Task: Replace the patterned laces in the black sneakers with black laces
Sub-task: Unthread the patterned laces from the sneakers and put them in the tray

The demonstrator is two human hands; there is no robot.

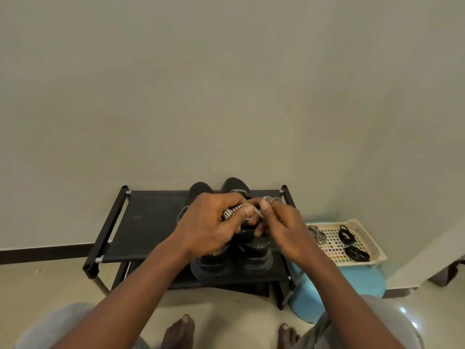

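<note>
Bare toes [181,328] lie nearest. Right of the rack [151,217], a tray [370,239] holds black laces [347,234]. On the rack, black sneakers [235,185] point wallward; left hand [208,222] and right hand [284,222] pinch a patterned lace [241,207].

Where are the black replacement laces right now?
In the head view, the two coiled black laces lie in the cream perforated plastic tray at right, on the blue stool beside the black shoe rack.

wall [226,84]: pale green | floor [50,280]: cream, glossy | rack [151,217]: black
</note>
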